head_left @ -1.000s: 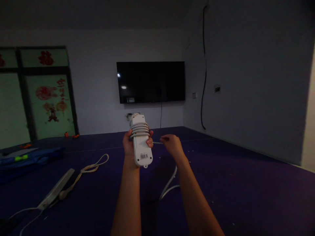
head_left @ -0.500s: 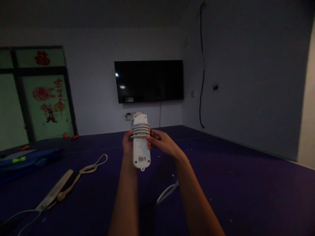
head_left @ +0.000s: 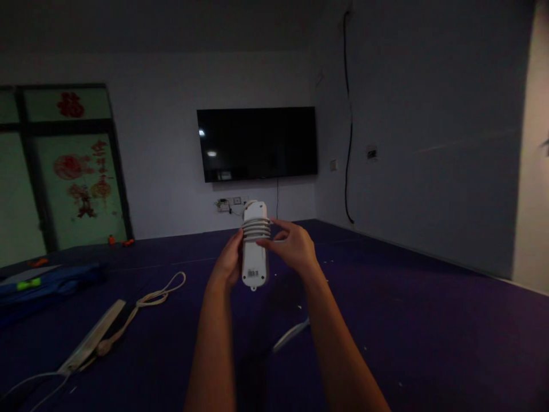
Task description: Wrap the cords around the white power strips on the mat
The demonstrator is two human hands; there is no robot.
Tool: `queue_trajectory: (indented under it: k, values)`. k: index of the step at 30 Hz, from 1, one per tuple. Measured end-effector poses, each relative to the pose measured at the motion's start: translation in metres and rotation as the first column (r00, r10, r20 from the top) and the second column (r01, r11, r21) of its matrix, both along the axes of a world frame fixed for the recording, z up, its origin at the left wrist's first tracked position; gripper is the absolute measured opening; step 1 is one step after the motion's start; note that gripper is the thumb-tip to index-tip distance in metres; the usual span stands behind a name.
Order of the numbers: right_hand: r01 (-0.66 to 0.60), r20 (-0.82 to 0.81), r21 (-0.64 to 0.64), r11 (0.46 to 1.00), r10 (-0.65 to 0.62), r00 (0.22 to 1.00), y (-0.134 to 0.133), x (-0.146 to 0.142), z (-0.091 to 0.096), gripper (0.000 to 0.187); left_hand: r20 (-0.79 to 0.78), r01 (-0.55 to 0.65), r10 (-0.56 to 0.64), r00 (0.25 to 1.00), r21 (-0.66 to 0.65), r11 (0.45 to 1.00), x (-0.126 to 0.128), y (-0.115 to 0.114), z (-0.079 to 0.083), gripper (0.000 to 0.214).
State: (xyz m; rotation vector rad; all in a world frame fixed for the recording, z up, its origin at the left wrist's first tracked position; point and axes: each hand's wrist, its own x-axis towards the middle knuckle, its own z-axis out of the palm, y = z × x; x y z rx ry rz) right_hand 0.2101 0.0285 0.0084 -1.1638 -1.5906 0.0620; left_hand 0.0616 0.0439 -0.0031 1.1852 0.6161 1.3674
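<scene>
I hold a white power strip upright in front of me, with its own white cord wound several times around its upper half. My left hand grips the strip from the left side. My right hand pinches the cord at the strip's right edge, fingers closed on it. The loose rest of the white cord trails down to the dark purple floor between my forearms.
A second power strip with a looped cord lies on the purple floor at lower left. A blue bag sits at far left. A black television hangs on the far wall, above wall sockets. A black cable runs down the right wall.
My right hand came from beside the strip in to its right edge, laying another turn of cord. The strip has shifted slightly right and farther from me; the trailing cord is shorter.
</scene>
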Motion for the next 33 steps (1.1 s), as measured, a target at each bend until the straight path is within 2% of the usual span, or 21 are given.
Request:
queue_trajectory:
  k: [3, 6, 9, 13, 16, 19, 22, 24, 28, 33]
  values:
    - [0.196, 0.091, 0.094, 0.976, -0.205, 0.975, -0.004, -0.010, 0.001, 0.063, -0.062, -0.099, 0.102, 0.993, 0.053, 0.994, 0.009, 0.003, -0.002, 0.054]
    - [0.269, 0.177, 0.164, 0.949, -0.297, 0.938, -0.007, -0.019, 0.001, 0.055, -0.001, -0.208, 0.210, 0.978, 0.119, 0.971, 0.022, 0.005, -0.001, 0.055]
    - [0.247, 0.212, 0.225, 0.943, -0.294, 0.932, -0.009, -0.023, 0.001, 0.052, 0.135, -0.340, 0.322, 0.937, 0.149, 0.929, 0.031, 0.007, 0.002, 0.054]
    - [0.087, 0.227, 0.275, 0.957, -0.153, 0.962, -0.011, -0.023, 0.002, 0.055, 0.259, -0.412, 0.373, 0.891, 0.114, 0.904, 0.024, 0.005, 0.005, 0.051]
    - [-0.009, 0.158, 0.289, 0.957, -0.039, 0.987, -0.011, -0.020, 0.002, 0.053, 0.251, -0.272, 0.244, 0.937, 0.083, 0.959, 0.006, -0.001, 0.007, 0.042]
    - [-0.043, 0.023, 0.297, 0.954, 0.038, 0.999, -0.005, -0.012, 0.001, 0.044, 0.246, -0.010, -0.006, 0.969, 0.062, 0.998, -0.014, -0.007, 0.008, 0.045]
    - [-0.056, -0.094, 0.300, 0.952, 0.088, 0.992, 0.008, -0.001, -0.003, 0.038, 0.308, 0.235, -0.270, 0.912, 0.145, 0.961, -0.030, -0.010, 0.007, 0.059]
    - [-0.063, -0.139, 0.298, 0.952, 0.109, 0.984, 0.018, 0.006, -0.006, 0.037, 0.355, 0.337, -0.398, 0.846, 0.223, 0.915, -0.034, -0.009, 0.006, 0.069]
    - [-0.054, -0.099, 0.241, 0.969, 0.080, 0.992, 0.029, 0.014, -0.012, 0.035, 0.406, 0.395, -0.491, 0.771, 0.300, 0.868, -0.031, -0.007, 0.004, 0.078]
    - [0.146, 0.135, 0.081, 0.986, -0.156, 0.979, 0.025, 0.007, -0.010, 0.028, 0.366, 0.433, -0.513, 0.777, 0.283, 0.856, -0.020, -0.005, 0.005, 0.073]
